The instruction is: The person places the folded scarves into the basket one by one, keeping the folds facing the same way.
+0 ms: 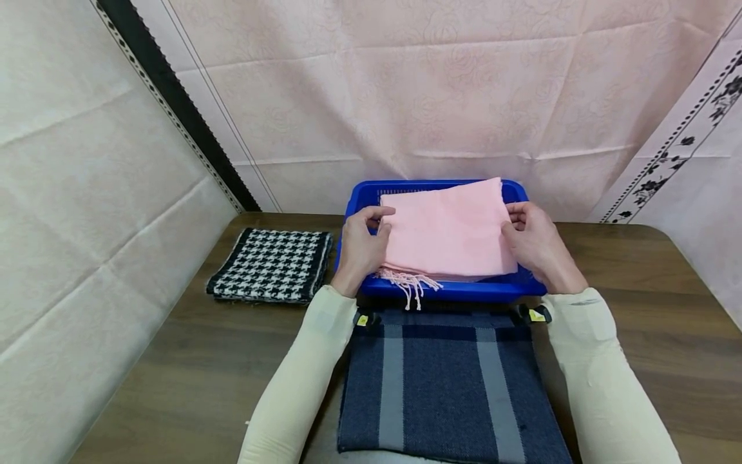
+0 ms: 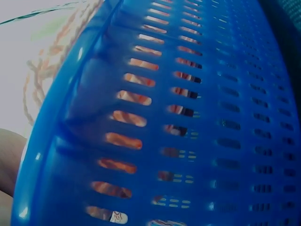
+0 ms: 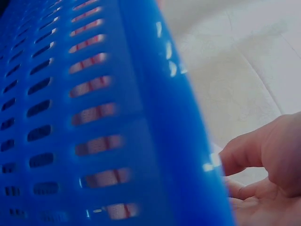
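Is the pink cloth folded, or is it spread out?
Folded: the pink cloth forms a compact rectangle, with layered edges showing near its fringe.

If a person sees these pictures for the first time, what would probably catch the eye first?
Probably the bright pink cloth over the blue basket, the cloth's side edges held by the left hand and the right hand. Then perhaps the black-and-white houndstooth cloth left of the basket, and the grey-striped dark blue cloth in front of the basket.
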The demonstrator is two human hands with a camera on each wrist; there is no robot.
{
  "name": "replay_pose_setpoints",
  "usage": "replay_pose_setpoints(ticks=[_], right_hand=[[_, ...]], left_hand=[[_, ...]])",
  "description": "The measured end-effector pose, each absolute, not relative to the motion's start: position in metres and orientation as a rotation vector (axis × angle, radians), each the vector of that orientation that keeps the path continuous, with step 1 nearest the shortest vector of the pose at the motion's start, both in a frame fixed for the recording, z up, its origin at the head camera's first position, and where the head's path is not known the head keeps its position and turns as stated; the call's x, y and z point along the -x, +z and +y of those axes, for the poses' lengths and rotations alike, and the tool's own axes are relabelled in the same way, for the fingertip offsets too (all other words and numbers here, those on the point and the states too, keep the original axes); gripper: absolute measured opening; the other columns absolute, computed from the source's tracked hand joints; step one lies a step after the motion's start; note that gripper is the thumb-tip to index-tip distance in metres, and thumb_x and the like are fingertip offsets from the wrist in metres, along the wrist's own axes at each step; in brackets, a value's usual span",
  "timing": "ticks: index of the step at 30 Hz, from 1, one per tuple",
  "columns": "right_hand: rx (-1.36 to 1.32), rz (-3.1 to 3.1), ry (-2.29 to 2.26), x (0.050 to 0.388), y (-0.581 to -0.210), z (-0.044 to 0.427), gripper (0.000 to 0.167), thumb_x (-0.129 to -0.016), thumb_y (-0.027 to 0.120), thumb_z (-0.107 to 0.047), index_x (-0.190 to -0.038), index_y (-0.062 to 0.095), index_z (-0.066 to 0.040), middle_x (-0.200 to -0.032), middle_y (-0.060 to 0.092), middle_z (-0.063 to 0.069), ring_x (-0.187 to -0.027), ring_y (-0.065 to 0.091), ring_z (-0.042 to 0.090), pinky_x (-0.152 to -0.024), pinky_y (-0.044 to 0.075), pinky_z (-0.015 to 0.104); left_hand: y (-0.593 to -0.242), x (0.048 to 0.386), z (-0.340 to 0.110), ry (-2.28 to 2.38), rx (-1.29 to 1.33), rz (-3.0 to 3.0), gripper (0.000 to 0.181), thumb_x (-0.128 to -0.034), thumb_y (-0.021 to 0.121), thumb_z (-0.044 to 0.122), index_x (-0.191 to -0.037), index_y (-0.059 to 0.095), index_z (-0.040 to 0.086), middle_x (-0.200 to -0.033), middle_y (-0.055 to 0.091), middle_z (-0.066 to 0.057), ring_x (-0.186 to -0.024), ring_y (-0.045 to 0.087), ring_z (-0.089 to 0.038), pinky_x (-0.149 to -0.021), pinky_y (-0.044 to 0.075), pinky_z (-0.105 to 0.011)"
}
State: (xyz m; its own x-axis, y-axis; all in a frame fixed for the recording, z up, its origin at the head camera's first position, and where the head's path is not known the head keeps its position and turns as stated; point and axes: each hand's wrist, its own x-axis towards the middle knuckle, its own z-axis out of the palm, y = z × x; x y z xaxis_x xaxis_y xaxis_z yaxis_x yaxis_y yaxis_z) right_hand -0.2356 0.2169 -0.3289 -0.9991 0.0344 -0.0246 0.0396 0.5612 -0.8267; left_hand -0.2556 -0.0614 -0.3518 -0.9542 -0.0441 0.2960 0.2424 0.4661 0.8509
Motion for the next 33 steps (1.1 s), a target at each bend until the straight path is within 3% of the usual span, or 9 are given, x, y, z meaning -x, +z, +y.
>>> replay_pose_setpoints(ticks=[11,19,28,33], right_hand=[[-0.018,2.751,-1.476,0.2372,-0.3309,0.2173,0.051,-0.107,0.038,-0.015,-0.152,0.031,0.008,-0.139,0.045,0.025,-0.118,0.046,0.031,-0.086,0.043,0.019],[-0.043,2.733,-1.462,0.2381,-0.3322,0.2151,0.051,-0.107,0.038,-0.015,-0.153,0.03,0.005,-0.14,0.044,0.024,-0.117,0.047,0.031,-0.088,0.045,0.025],[-0.006,2.753,-1.479,0.2384,-0.3362,0.2151,0.049,-0.105,0.038,-0.012,-0.15,0.033,0.008,-0.135,0.047,0.024,-0.114,0.047,0.029,-0.083,0.043,0.018],[-0.022,2.743,-1.468,0.2394,-0.3373,0.214,0.049,-0.105,0.038,-0.012,-0.151,0.033,0.007,-0.135,0.047,0.023,-0.114,0.048,0.029,-0.085,0.044,0.022]], left_hand=[[-0.3513,0.2543,-0.0604,-1.48,0.143,-2.463,0.023,-0.0973,0.065,0.007,-0.117,0.075,0.014,-0.104,0.067,-0.006,-0.094,0.06,-0.021,-0.07,0.045,-0.028],[-0.3519,0.2541,-0.0611,-1.465,0.118,-2.492,0.023,-0.0979,0.065,0.009,-0.118,0.075,0.015,-0.105,0.068,-0.005,-0.096,0.06,-0.02,-0.072,0.046,-0.029],[-0.3537,0.2557,-0.0617,-1.46,0.13,-2.499,0.022,-0.0976,0.064,0.008,-0.115,0.075,0.016,-0.107,0.068,-0.005,-0.097,0.06,-0.021,-0.081,0.049,-0.034],[-0.3529,0.2553,-0.0614,-1.464,0.129,-2.51,0.022,-0.0982,0.064,0.008,-0.116,0.074,0.015,-0.109,0.068,-0.004,-0.098,0.06,-0.021,-0.084,0.05,-0.036]])
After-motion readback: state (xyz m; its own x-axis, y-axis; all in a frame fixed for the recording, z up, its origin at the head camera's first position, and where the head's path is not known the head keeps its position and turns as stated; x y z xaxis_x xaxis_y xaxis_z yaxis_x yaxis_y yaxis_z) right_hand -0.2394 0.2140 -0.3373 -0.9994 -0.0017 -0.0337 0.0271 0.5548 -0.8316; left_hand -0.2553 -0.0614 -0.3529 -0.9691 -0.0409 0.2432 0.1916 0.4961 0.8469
